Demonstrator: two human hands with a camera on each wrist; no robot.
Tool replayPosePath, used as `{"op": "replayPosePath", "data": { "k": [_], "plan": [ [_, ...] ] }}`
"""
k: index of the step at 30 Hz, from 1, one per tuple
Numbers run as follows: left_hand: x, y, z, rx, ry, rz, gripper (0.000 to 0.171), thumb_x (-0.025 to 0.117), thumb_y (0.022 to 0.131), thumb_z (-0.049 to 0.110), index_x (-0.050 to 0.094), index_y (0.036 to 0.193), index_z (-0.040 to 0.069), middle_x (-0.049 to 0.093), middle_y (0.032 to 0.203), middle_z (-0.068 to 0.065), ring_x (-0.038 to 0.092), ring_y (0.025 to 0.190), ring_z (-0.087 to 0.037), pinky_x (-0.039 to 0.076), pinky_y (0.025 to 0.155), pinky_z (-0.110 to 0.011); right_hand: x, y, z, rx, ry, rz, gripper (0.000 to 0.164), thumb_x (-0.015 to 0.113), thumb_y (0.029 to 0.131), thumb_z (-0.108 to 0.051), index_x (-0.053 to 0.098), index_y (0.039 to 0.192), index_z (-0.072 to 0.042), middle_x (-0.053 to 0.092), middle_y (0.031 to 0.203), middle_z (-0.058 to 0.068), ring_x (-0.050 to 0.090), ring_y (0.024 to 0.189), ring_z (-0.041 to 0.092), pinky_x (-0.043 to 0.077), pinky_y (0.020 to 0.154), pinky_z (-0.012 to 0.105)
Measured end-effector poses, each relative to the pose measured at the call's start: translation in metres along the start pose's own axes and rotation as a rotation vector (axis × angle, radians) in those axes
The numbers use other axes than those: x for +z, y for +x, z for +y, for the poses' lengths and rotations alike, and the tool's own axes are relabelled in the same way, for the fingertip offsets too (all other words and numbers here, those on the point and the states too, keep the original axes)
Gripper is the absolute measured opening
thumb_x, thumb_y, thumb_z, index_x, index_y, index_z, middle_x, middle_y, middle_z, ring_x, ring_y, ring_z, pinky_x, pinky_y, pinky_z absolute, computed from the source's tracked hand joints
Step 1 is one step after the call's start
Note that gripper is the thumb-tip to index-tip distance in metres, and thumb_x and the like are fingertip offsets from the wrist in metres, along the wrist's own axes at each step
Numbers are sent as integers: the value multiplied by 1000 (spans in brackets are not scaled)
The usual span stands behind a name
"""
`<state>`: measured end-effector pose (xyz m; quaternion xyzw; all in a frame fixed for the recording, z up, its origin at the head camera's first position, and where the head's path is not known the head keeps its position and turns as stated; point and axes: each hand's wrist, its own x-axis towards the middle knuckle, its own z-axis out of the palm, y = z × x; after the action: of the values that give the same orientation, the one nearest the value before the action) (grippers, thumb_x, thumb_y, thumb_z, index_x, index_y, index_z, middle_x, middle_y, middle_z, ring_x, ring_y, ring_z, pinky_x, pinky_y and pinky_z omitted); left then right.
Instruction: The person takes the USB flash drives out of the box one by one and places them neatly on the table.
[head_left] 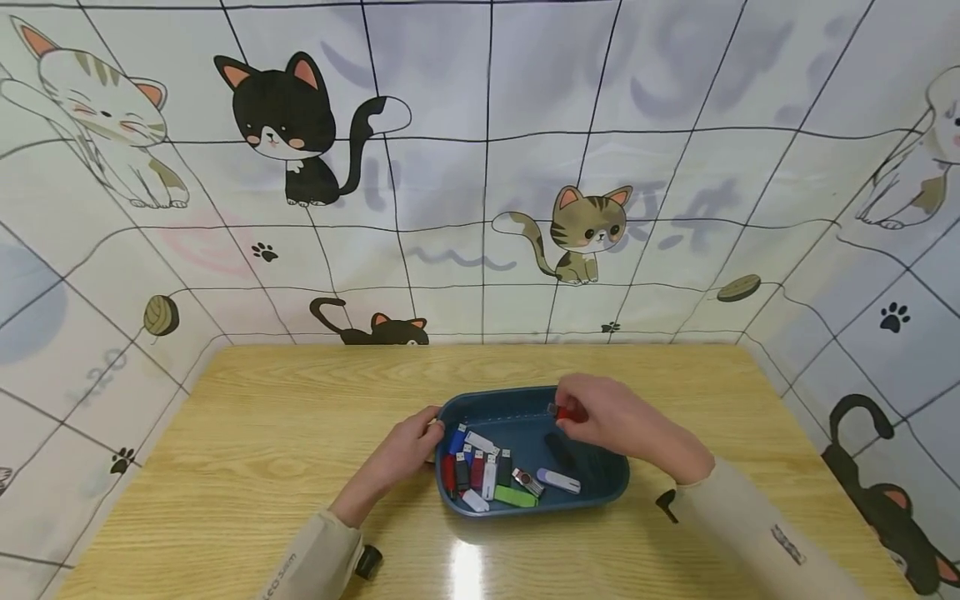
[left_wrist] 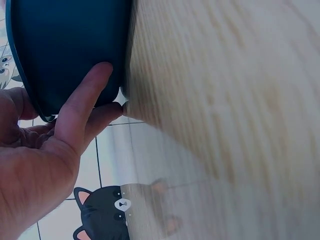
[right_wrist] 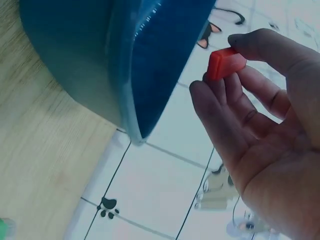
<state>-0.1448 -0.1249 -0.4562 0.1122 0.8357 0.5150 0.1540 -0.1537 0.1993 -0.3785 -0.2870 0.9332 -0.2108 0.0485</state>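
A dark blue plastic bin (head_left: pixel 525 510) stands on the wooden table, with several USB flash drives grouped toward its left side. My left hand (head_left: pixel 408 442) grips the bin's left end. In the left wrist view, its fingers (left_wrist: pixel 82 100) lie against the outer wall and reach down near the table. My right hand (head_left: pixel 611 417) pinches a red USB flash drive (right_wrist: pixel 227 63) between thumb and fingertips, over the bin's back right part, metal plug pointing left. Below it in the bin lie a black flash drive (head_left: pixel 559 451), a pale lilac one (head_left: pixel 558 481) and a green one (head_left: pixel 516 497).
The light wooden table (head_left: pixel 300 417) runs back to a white wall covering (head_left: pixel 450 183) printed with cats and grid lines. Similar printed walls rise on the left and right. A bright reflection lies on the table before the bin.
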Motion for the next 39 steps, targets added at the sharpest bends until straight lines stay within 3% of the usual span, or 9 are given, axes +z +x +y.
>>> {"op": "replayPosePath", "data": {
  "k": [9, 22, 30, 36, 39],
  "plan": [
    [1, -1, 2, -12, 15, 10, 36, 44, 109, 16, 57, 140, 1, 69, 119, -17, 67, 99, -26, 62, 85, -47, -3, -23, 16, 93, 103, 149, 17, 78, 91, -9, 63, 96, -15, 64, 92, -6, 59, 82, 12, 56, 68, 27],
    [0, -1, 3, -8, 78, 27, 35, 43, 109, 17, 59, 138, 3, 69, 117, -13, 63, 97, -23, 59, 93, -49, -5, -55, 44, 264, 147, 313, 14, 77, 95, -15, 69, 105, -11, 73, 99, 1, 71, 93, 24, 62, 79, 44],
    [1, -3, 3, -25, 5, 21, 36, 43, 110, 16, 57, 140, 1, 69, 119, -18, 67, 97, -27, 64, 80, -47, -8, -73, 63, 406, 140, 303, 35, 73, 99, -33, 71, 122, -7, 77, 101, 2, 72, 94, 24, 56, 75, 38],
    [2, -2, 3, -20, -4, 13, 37, 42, 110, 16, 56, 140, 0, 68, 120, -20, 68, 99, -29, 64, 78, -48, -7, -85, 80, 471, 126, 296, 55, 66, 101, -47, 66, 133, -2, 76, 112, 14, 73, 97, 29, 57, 81, 51],
    [2, -2, 2, -25, -20, 4, 37, 41, 110, 17, 56, 140, 0, 68, 121, -21, 68, 99, -30, 64, 77, -47, -5, -90, 91, 489, 110, 284, 57, 65, 101, -46, 65, 132, 1, 76, 107, 14, 72, 96, 32, 57, 80, 55]
  ]
}}
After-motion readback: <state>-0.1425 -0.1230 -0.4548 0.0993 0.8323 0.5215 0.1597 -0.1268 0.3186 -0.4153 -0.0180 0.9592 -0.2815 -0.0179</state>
